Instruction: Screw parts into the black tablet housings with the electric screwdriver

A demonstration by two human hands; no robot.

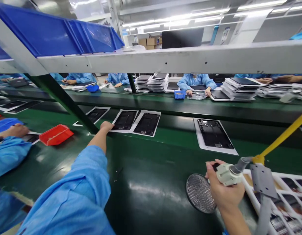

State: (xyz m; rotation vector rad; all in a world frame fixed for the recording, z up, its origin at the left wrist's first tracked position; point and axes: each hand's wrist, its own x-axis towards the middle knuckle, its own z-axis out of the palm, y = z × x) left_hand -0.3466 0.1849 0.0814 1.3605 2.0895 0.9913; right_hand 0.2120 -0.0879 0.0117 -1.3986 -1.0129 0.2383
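My left hand (107, 126) is stretched out to the far belt. Its fingers are closed at the left edge of a white sheet that bears a black tablet housing (125, 120). Against it on the right lies a second black housing (147, 124) on its own sheet. My right hand (226, 189) is wrapped round a pale green electric screwdriver (228, 175) with a grey cable end; its tip is hidden. Just left of that hand, a round dish with a dotted metallic surface (200, 192) rests on the green bench.
Another housing (214, 133) lies on the belt at right. A white compartment tray (288, 199), a grey stand (263, 182) and a yellow strap (285, 133) are at right. A green post (65, 101) and red bin (56, 134) stand left. A co-worker's hand (17, 130) is beyond.
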